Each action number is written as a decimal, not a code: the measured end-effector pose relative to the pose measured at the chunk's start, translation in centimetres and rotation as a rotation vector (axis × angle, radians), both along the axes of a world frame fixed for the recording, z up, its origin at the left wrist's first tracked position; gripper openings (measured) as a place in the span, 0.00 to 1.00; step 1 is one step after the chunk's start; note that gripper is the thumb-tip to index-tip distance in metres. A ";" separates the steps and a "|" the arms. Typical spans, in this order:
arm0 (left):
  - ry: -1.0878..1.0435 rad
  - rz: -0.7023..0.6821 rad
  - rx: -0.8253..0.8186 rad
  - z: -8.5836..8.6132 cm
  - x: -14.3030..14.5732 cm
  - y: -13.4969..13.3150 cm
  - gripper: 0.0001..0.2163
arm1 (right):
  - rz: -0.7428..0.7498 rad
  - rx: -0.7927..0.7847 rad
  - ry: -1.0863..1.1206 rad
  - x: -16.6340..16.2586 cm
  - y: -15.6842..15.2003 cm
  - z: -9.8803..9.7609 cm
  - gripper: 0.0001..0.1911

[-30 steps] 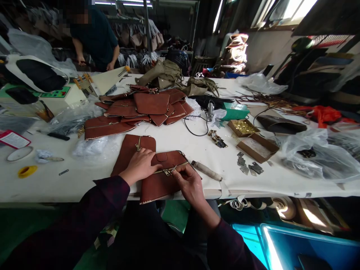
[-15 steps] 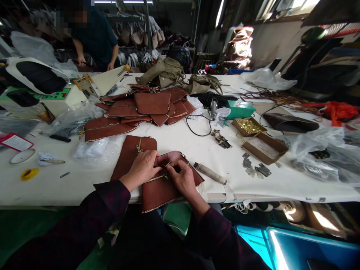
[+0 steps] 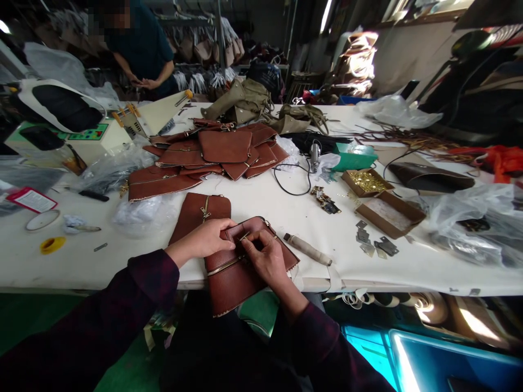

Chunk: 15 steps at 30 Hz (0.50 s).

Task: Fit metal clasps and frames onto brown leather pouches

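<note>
A brown leather pouch [image 3: 232, 277] with a brass zipper lies at the table's near edge, its lower part hanging over. My left hand [image 3: 206, 239] grips the pouch's upper left edge, fingers curled onto the leather. My right hand [image 3: 265, 256] pinches the small brass zipper pull [image 3: 244, 237] at the pouch's top. A second brown pouch [image 3: 196, 215] lies flat just behind my left hand. A wooden-handled tool [image 3: 307, 249] rests to the right of my right hand.
A pile of brown leather pieces [image 3: 216, 152] sits mid-table. Cardboard boxes [image 3: 368, 185] of brass parts and small metal plates [image 3: 373, 245] lie right. Plastic bags [image 3: 474, 223], a white machine [image 3: 98, 136], and a yellow tape roll [image 3: 52, 244] surround. Another person [image 3: 141, 51] stands far left.
The pouch has slid toward me, further over the table edge. My right hand moved from the zipper line up to the pouch's top; the far person's hands came together.
</note>
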<state>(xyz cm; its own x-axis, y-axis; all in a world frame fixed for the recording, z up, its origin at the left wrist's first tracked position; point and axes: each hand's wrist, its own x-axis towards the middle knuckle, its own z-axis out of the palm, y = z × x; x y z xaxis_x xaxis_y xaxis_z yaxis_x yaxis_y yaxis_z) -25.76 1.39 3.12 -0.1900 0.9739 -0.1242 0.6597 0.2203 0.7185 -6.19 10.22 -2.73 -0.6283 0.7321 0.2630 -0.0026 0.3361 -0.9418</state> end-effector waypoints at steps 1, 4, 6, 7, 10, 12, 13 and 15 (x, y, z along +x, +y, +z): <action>-0.002 -0.002 0.007 0.2 0.3 -0.1 0.21 | 0.008 0.010 0.003 0.1 -0.1 0.2 0.10; -0.021 -0.010 0.026 0.8 1.2 -0.5 0.21 | 0.017 0.055 0.012 0.6 -0.4 1.0 0.10; -0.010 -0.015 0.047 1.4 1.8 -0.8 0.21 | 0.016 0.087 0.022 1.1 -0.7 1.7 0.09; 0.008 -0.020 0.062 1.8 2.1 -1.0 0.21 | 0.016 0.103 0.025 1.4 -0.8 2.1 0.09; 0.077 -0.046 0.102 2.9 3.2 -1.5 0.22 | 0.013 0.162 0.027 2.3 -1.2 3.2 0.09; 0.094 -0.065 0.120 3.5 3.9 -1.9 0.22 | 0.016 0.203 0.027 3.0 -1.6 3.9 0.09; 0.095 -0.073 0.128 3.8 4.2 -2.0 0.22 | 0.013 0.219 0.026 3.4 -1.8 4.3 0.09; 0.089 -0.084 0.139 4.1 4.8 -2.3 0.22 | 0.001 0.230 0.015 4.2 -2.2 4.9 0.10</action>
